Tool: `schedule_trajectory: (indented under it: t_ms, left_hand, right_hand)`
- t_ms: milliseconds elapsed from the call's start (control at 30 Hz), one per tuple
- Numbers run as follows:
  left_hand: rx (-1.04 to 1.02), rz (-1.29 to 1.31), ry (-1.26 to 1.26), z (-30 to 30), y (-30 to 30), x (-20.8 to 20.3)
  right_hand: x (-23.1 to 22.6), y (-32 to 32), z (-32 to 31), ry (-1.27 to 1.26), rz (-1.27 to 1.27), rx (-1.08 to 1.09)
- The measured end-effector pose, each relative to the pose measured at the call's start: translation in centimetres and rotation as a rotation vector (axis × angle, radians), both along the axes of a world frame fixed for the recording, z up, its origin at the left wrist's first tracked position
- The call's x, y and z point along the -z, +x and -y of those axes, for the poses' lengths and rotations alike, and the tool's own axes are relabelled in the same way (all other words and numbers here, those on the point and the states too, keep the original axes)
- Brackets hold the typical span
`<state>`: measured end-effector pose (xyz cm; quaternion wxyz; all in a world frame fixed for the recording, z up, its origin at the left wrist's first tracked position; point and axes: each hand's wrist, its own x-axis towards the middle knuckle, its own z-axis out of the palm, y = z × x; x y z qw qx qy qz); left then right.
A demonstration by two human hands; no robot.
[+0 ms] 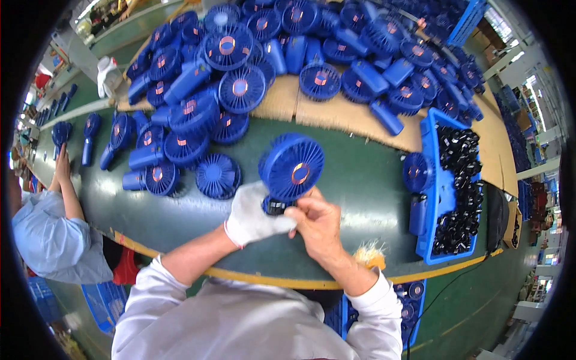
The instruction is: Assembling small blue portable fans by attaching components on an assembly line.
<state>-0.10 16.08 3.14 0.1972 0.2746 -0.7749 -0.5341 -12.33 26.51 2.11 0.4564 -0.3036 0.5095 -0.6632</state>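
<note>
In front of me a blue handheld fan [292, 167] is held up, its round grille tilted to the upper right. My left hand [253, 219], in a white glove, is wrapped around it just below the head. A small black piece [275, 207] shows there between my hands. My bare right hand [320, 227] is closed against that spot, thumb and fingertips pinching at the black piece. The fan's lower part is hidden by the glove. Nearest on the table lies another fan head [218, 176], grille up.
Many blue fans [241, 88] are heaped on cardboard [276, 105] across the green table [360, 168]. At right, a blue bin [427, 234] holds black parts [459, 180], with a fan [418, 173] beside it. A brush [372, 252] lies near the yellow edge. A co-worker [57, 231] sits at left.
</note>
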Motion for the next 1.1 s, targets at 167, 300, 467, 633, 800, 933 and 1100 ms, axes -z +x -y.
schedule_trajectory:
  t_ms: [167,300,467,633,800,933,1100]
  left_hand:
    - [-0.051,0.038,-0.164,0.8,-0.8,0.2]
    - [-0.064,-0.012,-0.081,0.6,-0.6,-0.2]
    - [-0.036,-0.061,-0.049,-0.4,-0.3,0.0]
    - [0.134,-0.032,0.641,-0.3,-0.3,0.0]
    - [0.146,-0.152,0.815,-0.3,-0.7,0.8]
    - [0.064,-0.100,0.810,-0.9,-0.8,1.5]
    - [0.114,-0.234,0.561,-2.2,-0.5,0.7]
  right_hand:
    - [0.3,-0.9,0.3,-0.062,0.043,0.088]
    - [1.4,-1.4,0.2,-0.063,-0.022,0.074]
    - [2.6,-1.3,-0.5,0.072,-0.252,0.018]
    - [1.5,-1.2,0.1,0.059,0.079,-0.083]
    - [1.0,-0.7,0.7,0.070,0.135,0.019]
    - [-0.7,-0.1,0.5,0.165,0.084,0.114]
    - [-0.6,0.9,-0.6,-0.057,-0.198,0.251]
